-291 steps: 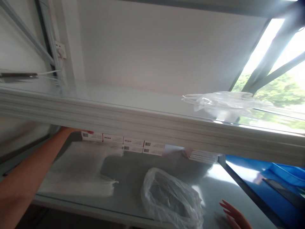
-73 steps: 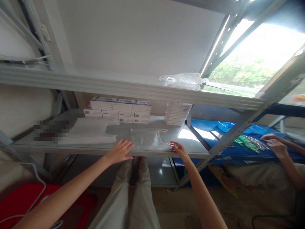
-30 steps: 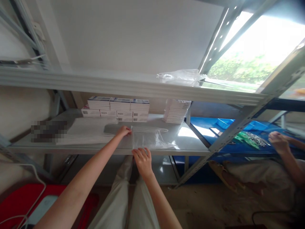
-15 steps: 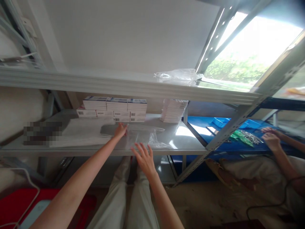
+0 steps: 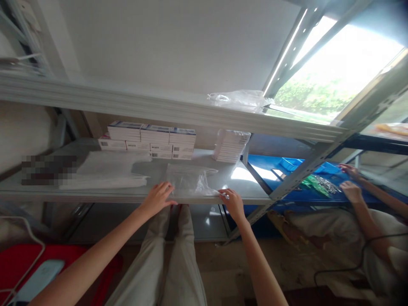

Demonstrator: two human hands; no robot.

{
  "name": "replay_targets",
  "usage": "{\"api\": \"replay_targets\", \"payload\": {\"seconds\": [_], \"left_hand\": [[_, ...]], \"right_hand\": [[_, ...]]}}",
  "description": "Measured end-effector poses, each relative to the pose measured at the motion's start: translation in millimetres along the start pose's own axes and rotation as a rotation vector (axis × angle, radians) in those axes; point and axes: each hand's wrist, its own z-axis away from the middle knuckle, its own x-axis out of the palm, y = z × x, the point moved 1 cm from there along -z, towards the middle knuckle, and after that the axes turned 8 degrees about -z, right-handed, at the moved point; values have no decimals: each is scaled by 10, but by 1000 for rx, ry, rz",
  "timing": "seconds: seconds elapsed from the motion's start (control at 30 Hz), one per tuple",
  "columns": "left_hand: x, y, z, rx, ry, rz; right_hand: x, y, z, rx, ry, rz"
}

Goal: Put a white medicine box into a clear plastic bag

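Note:
A clear plastic bag (image 5: 185,177) lies flat on the grey shelf, its right part crumpled. My left hand (image 5: 158,197) is at the bag's left edge by the shelf front, fingers bent forward and thumb held apart from them. At the other end, my right hand (image 5: 233,203) pinches the bag's right corner near the shelf edge. White plastic sheets or bags (image 5: 105,172) are spread to the left of my left hand.
Stacked white boxes (image 5: 153,140) stand behind the bag, with a plastic-wrapped stack (image 5: 231,145) to their right. Another clear bag (image 5: 239,100) rests on the upper beam. A metal post (image 5: 306,165) divides off a blue table, where another person's hands (image 5: 350,191) work.
My left hand has drawn back toward the shelf's front edge. My right hand has moved right and closed on the bag's corner. The view has shifted slightly.

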Motion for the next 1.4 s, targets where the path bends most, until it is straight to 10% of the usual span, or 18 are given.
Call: {"api": "replay_targets", "payload": {"seconds": [0.8, 1.4], "left_hand": [[224, -422, 196, 200, -4, -149], [233, -555, 245, 83, 193, 136]], "right_hand": [[-86, 429, -227, 122, -187, -543], [180, -246, -405, 43, -212, -86]]}}
